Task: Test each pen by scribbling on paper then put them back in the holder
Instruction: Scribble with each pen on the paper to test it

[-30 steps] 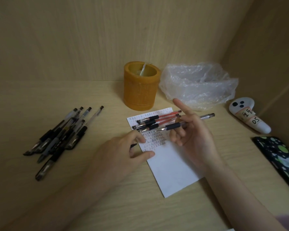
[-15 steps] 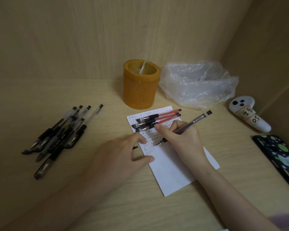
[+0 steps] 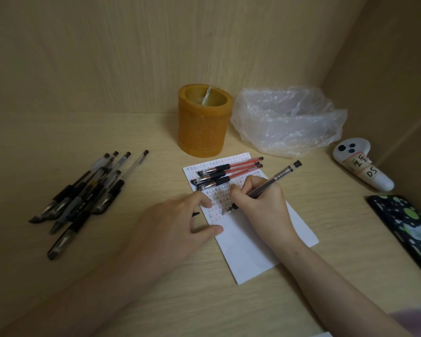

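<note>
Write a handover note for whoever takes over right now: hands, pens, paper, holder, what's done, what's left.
Right hand grips a dark-barrelled pen, tip on the white paper sheet, mid-test.
Left hand presses the sheet's left edge; a small dark object under its fingers can't be identified.
Three red-barrelled pens lie on the sheet's top end.
A pile of black pens lies on the desk to the left.
The orange cylindrical holder stands behind the sheet; no pens stick out of it.
Done: rows of marks on the paper.
Left: finish this pen, return all pens to the holder. Which pens are already tested can't be told.
</note>
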{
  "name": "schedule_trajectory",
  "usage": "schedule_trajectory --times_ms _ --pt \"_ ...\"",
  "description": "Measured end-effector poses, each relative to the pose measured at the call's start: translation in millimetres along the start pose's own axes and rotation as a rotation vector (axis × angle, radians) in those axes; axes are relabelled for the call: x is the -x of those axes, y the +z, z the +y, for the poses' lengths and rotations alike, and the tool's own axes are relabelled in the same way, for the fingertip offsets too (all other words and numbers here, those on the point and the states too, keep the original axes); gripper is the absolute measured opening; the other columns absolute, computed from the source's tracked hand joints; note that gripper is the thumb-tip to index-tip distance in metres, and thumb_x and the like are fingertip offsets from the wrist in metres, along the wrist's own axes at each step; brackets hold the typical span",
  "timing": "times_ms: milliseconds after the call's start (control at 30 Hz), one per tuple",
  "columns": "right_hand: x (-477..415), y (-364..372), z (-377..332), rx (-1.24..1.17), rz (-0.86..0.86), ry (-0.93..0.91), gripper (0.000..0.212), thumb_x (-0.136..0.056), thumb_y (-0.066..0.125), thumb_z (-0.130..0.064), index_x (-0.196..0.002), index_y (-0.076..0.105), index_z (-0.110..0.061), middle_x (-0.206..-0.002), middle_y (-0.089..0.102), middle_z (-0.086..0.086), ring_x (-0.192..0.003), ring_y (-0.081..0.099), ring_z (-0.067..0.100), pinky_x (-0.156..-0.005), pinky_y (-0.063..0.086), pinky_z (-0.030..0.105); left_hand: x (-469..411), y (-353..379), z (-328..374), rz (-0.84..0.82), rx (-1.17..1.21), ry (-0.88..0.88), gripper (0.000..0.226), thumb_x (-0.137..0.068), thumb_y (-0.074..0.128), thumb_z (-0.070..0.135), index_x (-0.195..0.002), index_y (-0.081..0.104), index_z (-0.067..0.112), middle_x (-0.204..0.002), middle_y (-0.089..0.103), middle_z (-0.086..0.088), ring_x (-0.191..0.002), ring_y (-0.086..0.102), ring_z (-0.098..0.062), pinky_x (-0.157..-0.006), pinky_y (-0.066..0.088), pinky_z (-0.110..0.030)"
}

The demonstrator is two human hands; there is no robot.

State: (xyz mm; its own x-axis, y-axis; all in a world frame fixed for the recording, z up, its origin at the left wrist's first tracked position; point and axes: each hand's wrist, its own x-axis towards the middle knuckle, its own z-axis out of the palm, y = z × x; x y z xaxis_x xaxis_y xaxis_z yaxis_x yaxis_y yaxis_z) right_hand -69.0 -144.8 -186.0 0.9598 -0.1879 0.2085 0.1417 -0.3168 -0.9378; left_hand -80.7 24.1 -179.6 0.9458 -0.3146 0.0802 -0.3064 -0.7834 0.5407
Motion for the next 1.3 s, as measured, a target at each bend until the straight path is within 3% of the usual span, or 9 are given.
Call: schedule_trajectory --times_ms 100,233,533,800,1033,1167,1300 --pt "0.4 -0.1 -0.1 0.001 -0.012 -0.001 0.036 -0.082 0.065 -0.007 -0.052 0.045 -0.006 -0.047 0.040 -0.004 -0.045 0.036 0.002 -0.048 0.032 0.013 0.4 -0.1 -0.6 0.005 -0.005 0.008 0.036 -0.072 0.057 0.064 -0.100 0.046 0.045 -0.060 0.052 0.010 -0.070 0.057 -0.001 -0.062 0.044 -0.021" --pt "0.7 -0.3 -0.2 0.012 -0.021 -0.006 0.034 -0.082 0.066 -0.007 -0.054 0.047 -0.003 -0.048 0.042 -0.002 -0.045 0.036 0.003 -0.049 0.032 0.014 0.1 1.5 -1.5 0.002 -0.003 -0.002 0.039 -0.072 0.057 0.065 -0.103 0.046 0.044 -0.063 0.056 0.009 -0.083 0.060 -0.002 -0.071 0.049 -0.026" --pt "0.3 -0.5 0.4 0.034 0.007 -0.004 0.033 -0.081 0.064 -0.005 -0.053 0.046 -0.003 -0.047 0.041 -0.003 -0.045 0.036 0.002 -0.048 0.032 0.012 -0.2 1.6 -1.2 -0.009 0.001 -0.003 0.038 -0.073 0.058 0.064 -0.103 0.046 0.044 -0.064 0.059 0.008 -0.085 0.061 -0.004 -0.074 0.050 -0.030" --pt "0.4 -1.4 0.9 0.018 -0.017 -0.010 0.039 -0.082 0.064 -0.004 -0.050 0.044 -0.011 -0.042 0.041 -0.012 -0.043 0.037 0.001 -0.048 0.032 0.011 -0.5 1.4 -0.6 -0.008 -0.006 -0.001 0.038 -0.073 0.057 0.064 -0.102 0.045 0.044 -0.065 0.061 0.008 -0.083 0.062 -0.004 -0.073 0.050 -0.031" --pt "-0.8 -1.1 1.7 0.035 -0.017 0.002 0.029 -0.076 0.063 -0.001 -0.053 0.046 -0.001 -0.051 0.046 0.008 -0.051 0.041 0.010 -0.051 0.035 0.021 0.0 0.8 -0.5 -0.005 -0.002 -0.002 0.038 -0.073 0.058 0.063 -0.103 0.046 0.043 -0.062 0.056 0.010 -0.081 0.060 -0.002 -0.072 0.049 -0.029" --pt "-0.6 -1.6 1.6 0.037 -0.019 -0.002 0.029 -0.076 0.064 -0.002 -0.052 0.046 -0.002 -0.050 0.046 0.005 -0.050 0.041 0.009 -0.051 0.035 0.020 0.5 -0.3 0.5 -0.004 -0.016 0.007 0.036 -0.074 0.057 0.062 -0.102 0.045 0.044 -0.060 0.052 0.011 -0.073 0.057 -0.001 -0.065 0.047 -0.024" --pt "-0.9 -2.0 2.3 0.019 -0.003 -0.006 0.035 -0.078 0.064 -0.003 -0.050 0.044 -0.007 -0.047 0.043 -0.002 -0.048 0.039 0.005 -0.050 0.035 0.016 0.4 -1.0 1.5 -0.022 -0.014 0.002 0.036 -0.075 0.057 0.062 -0.104 0.044 0.043 -0.063 0.058 0.007 -0.078 0.060 -0.004 -0.069 0.049 -0.029"
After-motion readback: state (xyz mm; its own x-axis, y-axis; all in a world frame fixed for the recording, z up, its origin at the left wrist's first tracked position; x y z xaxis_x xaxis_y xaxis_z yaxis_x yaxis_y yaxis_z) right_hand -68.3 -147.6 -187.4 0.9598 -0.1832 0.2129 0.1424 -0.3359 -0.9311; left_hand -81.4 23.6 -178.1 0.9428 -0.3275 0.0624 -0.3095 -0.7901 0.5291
